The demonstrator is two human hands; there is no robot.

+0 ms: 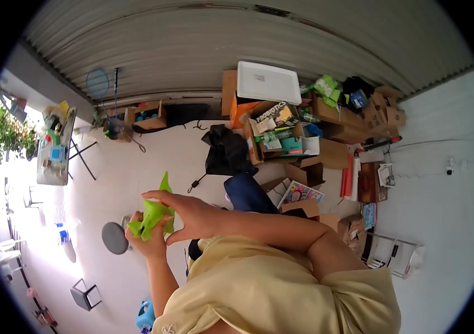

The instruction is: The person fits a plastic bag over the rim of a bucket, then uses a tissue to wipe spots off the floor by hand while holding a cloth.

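A crumpled, bright green, thin sheet that looks like a plastic bag (155,214) is bunched up in front of my body, with one pointed end sticking up. My left hand (150,239) is closed around its lower part. Beside it, my right hand (189,214) curves about the green bag with thumb and fingers spread wide apart. The right fingers pass over the bag's upper part; whether they touch it is hard to see.
A round grey stool (115,238) stands left of my hands. Ahead are a black bag (226,150) on the floor and an open carton (253,146) full of packages. A white lid (268,82) lies behind it. A cluttered table (53,178) is at far left.
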